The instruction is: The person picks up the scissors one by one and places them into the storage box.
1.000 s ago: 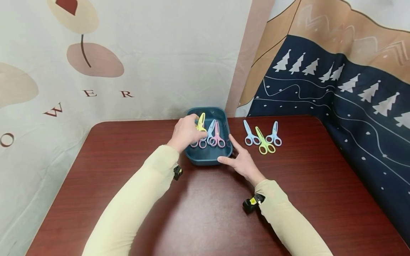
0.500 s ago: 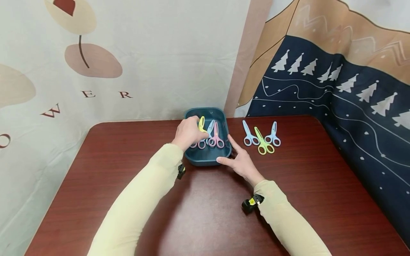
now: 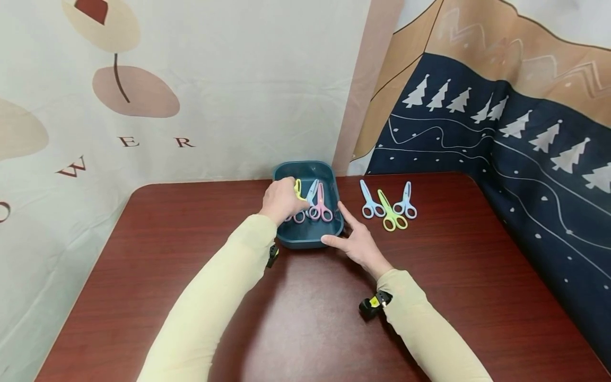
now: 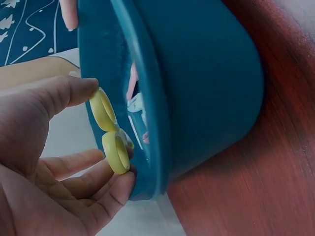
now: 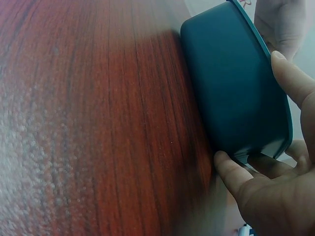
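My left hand (image 3: 281, 200) pinches a pair of yellow scissors (image 4: 102, 110) by its finger loops, between thumb and fingertips, at the left side of a dark teal plastic bin (image 3: 305, 241). In the head view the hand covers most of them, leaving a bit of yellow showing. Inside the bin lie pink scissors (image 3: 321, 204) and blue scissors (image 3: 311, 192), with a further pair partly hidden by my hand. My right hand (image 3: 359, 244) rests against the bin's near right corner, thumb at the front rim and fingers spread along the right side.
Right of the bin, green scissors (image 3: 392, 213) lie on the reddish-brown table (image 3: 305, 318) between two blue pairs, one the left blue scissors (image 3: 369, 200), the other the right blue scissors (image 3: 406, 201). A printed cloth (image 3: 238, 95) hangs behind the table's back edge.
My left hand has come down slightly with the yellow scissors, which now show less above it. The right hand keeps its place at the bin. The head view has shifted a little.
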A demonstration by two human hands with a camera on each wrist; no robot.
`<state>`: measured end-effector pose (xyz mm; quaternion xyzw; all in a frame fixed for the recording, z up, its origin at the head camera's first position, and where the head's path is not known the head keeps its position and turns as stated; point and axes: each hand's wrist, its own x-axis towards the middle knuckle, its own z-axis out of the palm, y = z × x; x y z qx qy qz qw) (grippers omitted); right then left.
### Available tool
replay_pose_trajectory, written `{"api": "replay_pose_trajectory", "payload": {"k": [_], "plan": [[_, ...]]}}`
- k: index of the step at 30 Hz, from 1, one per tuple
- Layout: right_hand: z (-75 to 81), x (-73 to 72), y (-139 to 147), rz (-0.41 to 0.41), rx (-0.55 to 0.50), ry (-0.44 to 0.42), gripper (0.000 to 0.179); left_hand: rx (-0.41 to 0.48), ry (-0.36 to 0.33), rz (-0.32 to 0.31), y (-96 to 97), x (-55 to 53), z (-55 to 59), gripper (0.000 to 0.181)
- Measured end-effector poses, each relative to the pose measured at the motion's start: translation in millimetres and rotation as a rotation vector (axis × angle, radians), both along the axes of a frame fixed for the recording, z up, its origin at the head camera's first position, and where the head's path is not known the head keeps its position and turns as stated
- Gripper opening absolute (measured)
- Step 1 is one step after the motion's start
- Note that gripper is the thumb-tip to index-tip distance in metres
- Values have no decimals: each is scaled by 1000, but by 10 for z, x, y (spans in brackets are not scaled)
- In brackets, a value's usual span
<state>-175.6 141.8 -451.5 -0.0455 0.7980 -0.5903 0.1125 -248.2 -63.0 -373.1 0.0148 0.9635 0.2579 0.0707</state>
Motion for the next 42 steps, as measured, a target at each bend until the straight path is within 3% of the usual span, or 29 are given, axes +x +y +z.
{"api": "replay_pose_trajectory", "payload": {"k": [5,15,21,31,42], "plan": [[2,4,-3,1,-9,4,99,-36,31,0,13,-3,-34,47],[6,10,-22,1,-22,-10,99,-87,43,8,55,-14,-65,50],[21,14,-27,-2,-19,-12,98,-119,49,-3,53,-35,-70,42],[20,19,-23,-6,-11,-16,99,-92,46,-18,13,-26,-53,31],[19,17,-11,-10,-15,-29,98,-10,39,-43,-105,5,14,35]]}}
